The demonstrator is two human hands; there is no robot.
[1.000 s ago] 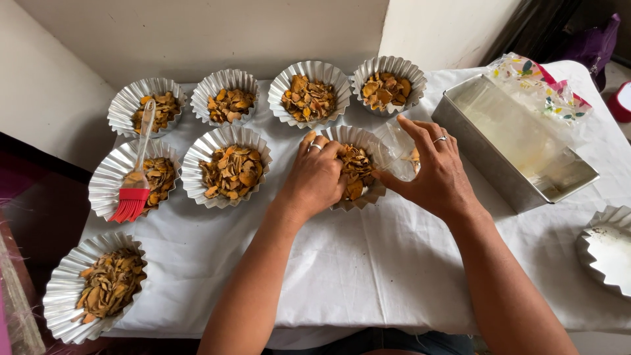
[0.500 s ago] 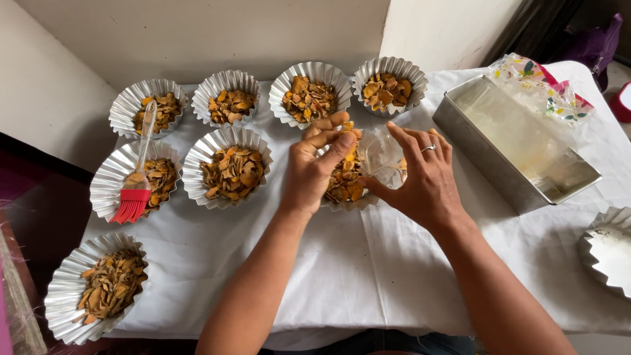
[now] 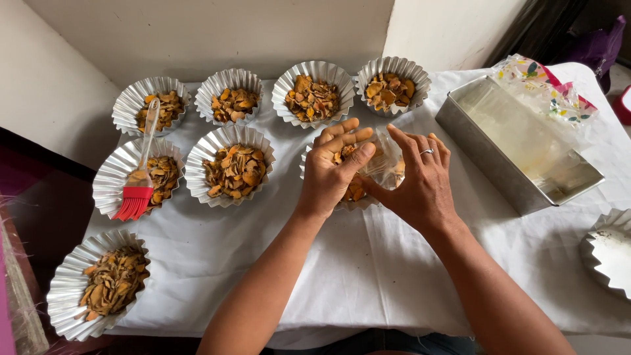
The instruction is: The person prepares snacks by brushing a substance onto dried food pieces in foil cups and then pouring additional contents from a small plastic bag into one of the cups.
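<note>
White cloth (image 3: 368, 263) covers the table, which carries fluted foil cups of dried orange-brown chips. Left hand (image 3: 332, 171) is half closed, fingers curled round a pinch of chips (image 3: 342, 154), directly above the centre cup (image 3: 348, 197). Right hand (image 3: 417, 181) grips a clear bag (image 3: 384, 161) between thumb and fingers, touching the left. Step in hand, by judgement: moving chips between cup and bag. Next move calls for a steady bag mouth, held open over the cup to catch spills.
</note>
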